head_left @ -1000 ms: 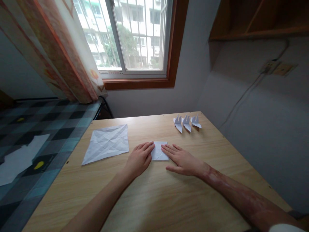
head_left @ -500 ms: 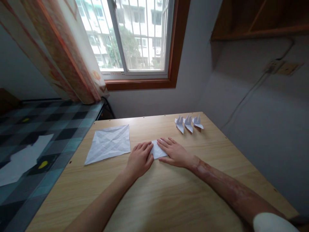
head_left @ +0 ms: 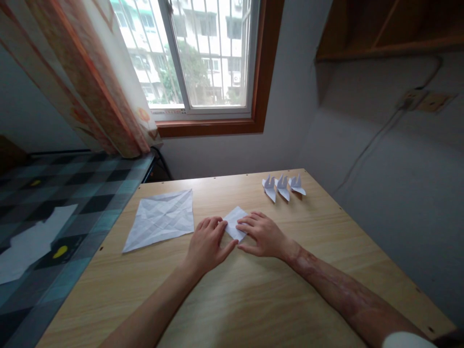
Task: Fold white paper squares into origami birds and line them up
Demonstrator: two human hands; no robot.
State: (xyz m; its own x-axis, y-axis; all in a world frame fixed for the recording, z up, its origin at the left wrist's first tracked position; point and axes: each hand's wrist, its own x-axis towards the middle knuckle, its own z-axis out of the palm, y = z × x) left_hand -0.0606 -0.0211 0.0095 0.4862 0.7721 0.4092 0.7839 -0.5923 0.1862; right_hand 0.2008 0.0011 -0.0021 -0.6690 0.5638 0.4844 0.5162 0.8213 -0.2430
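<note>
A small folded white paper square [head_left: 234, 222] lies flat on the wooden table, turned like a diamond with one corner pointing away from me. At its left corner, the fingertips of my left hand [head_left: 208, 244] touch it, while the thumb stretches to the near corner. My right hand [head_left: 264, 234] rests across the right side, fingers spread over the paper and thumb near the same corner. Both hands look open, and they cover the paper's side corners. To the left of my left hand lies a larger creased white sheet [head_left: 159, 220], spread out.
Three folded paper birds [head_left: 282, 187] stand in a row at the table's [head_left: 232, 299] far right. On the left, a checked cloth surface [head_left: 90, 179] holds loose white paper [head_left: 39, 241]. A window, a curtain and a wall socket with a cord are beyond.
The folded paper has turned from lying square-on to a diamond. My left thumb has reached out to its near corner, and my right fingers have lifted and bent slightly.
</note>
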